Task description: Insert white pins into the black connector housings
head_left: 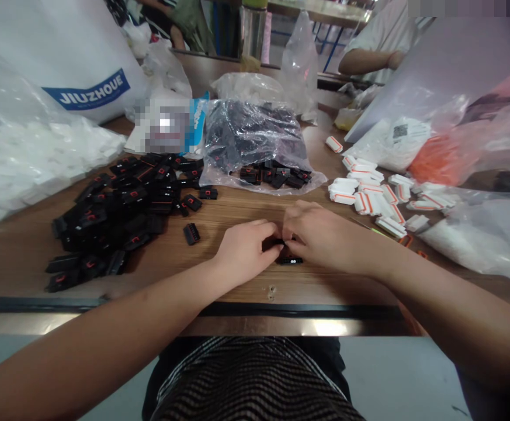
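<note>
In the middle of the table, my left hand (243, 248) and my right hand (314, 231) meet with fingertips pinched together. Between them is a small black connector housing (277, 241), mostly covered by the fingers. Just below my right fingers a second black connector housing (291, 261) lies on the wood. To the left of my left hand rests a single black connector housing with a red strip (191, 234). A large pile of similar black housings with red-orange marks (118, 204) spreads farther left.
A clear bag of black housings (255, 131) lies ahead. White parts with orange strips (371, 193) are heaped at right, near plastic bags of white parts (486, 234) and orange parts (439, 158). A big bag of white parts (35, 158) stands left. Another person's arm (368, 60) shows across the table.
</note>
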A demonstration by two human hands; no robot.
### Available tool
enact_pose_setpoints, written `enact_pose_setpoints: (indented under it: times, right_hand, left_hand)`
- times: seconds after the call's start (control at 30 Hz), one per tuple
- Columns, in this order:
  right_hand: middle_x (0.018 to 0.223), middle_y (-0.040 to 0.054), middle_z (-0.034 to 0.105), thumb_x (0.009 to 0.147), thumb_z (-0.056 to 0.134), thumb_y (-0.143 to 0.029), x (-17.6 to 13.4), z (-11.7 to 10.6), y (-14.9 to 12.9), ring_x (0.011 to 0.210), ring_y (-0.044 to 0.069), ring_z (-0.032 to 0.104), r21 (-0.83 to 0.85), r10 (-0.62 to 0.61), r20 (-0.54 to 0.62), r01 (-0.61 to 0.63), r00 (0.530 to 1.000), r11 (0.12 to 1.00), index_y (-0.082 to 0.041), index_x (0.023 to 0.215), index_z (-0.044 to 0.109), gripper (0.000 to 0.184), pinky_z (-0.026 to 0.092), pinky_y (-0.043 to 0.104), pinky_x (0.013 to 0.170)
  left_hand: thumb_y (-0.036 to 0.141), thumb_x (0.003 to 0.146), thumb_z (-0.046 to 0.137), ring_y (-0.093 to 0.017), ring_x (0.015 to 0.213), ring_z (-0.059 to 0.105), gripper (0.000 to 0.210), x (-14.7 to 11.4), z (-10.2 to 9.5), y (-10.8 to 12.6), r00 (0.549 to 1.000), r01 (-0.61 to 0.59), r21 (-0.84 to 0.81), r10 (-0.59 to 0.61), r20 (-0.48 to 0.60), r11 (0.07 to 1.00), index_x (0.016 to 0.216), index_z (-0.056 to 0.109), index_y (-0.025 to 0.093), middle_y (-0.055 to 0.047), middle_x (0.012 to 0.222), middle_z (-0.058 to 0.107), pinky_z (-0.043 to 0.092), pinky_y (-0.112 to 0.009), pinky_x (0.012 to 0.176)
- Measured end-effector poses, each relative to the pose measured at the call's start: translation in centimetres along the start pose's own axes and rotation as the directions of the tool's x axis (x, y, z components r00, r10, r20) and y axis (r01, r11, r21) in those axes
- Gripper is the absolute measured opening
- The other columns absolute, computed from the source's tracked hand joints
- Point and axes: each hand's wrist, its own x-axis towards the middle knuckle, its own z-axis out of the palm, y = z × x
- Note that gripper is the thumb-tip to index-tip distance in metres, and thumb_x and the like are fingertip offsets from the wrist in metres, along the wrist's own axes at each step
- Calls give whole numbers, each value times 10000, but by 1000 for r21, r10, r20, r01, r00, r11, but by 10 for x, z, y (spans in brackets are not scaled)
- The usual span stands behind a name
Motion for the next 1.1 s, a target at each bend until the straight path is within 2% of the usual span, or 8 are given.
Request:
enact_pose_setpoints:
  times: [0.3,0.57,0.77,0.87,0.93,0.97,1.03,1.1]
  right_hand:
    - [939,49,730,912,565,-175,-22,7,1,921,223,615,33,49,-121,-45,991,998,-217,1000,741,201,406,386,864]
    - [888,74,694,939,540,-201,-33,21,-1,880,218,584,-10,-1,-204,-2,979,1000,-173,885,752,220,374,392,830]
    - [880,72,685,912,568,-213,-27,22,2,869,207,598,121,30,-220,-3,975,993,-185,853,753,197,413,382,817]
    - [913,51,718,922,567,-257,-37,17,20,862,187,637,298,60,-256,20,965,954,-224,885,755,195,464,367,832]
    - [938,43,742,913,581,-309,-50,13,39,844,184,664,408,208,-300,-72,931,910,-243,894,757,189,500,345,787]
    - [909,41,749,889,604,-333,-57,12,49,819,189,671,414,321,-326,-171,889,894,-243,855,755,180,508,343,758]
    - [842,35,755,840,641,-361,-71,11,67,765,198,678,382,488,-253,-377,835,844,-243,806,752,166,508,345,705]
    - [795,31,752,812,648,-376,-81,14,80,727,200,677,332,553,-184,-479,813,813,-242,772,749,172,504,346,674]
  left_hand:
    - [261,830,692,-152,668,568,89,0,0,1,999,23,32,-23,-25,999,903,698,212,15,775,650,408,-280,616]
    - [233,827,688,-138,645,539,95,0,1,-2,1000,11,-15,-12,-25,1000,919,705,220,25,761,643,392,-274,626]
    - [225,820,692,-131,641,533,90,0,1,-3,1000,1,-29,-2,-21,1000,909,702,220,29,760,636,386,-269,626]
    - [232,819,690,-129,624,522,86,-1,1,-2,1000,11,-21,-11,-15,1000,903,705,226,31,735,621,377,-269,616]
    - [238,815,689,-128,611,514,85,-1,0,-2,1000,16,-6,-16,-13,1000,898,704,226,31,716,608,374,-270,610]
    - [242,815,686,-128,607,512,85,-2,0,-2,1000,15,2,-15,-10,1000,897,702,224,30,710,603,374,-271,608]
    - [249,815,680,-129,606,513,94,-3,-1,-2,1000,6,15,-6,0,1000,904,696,223,28,707,598,379,-274,609]
    - [245,811,672,-132,617,521,101,-3,-1,-1,1000,-5,20,4,10,1000,909,689,224,26,718,602,389,-277,617]
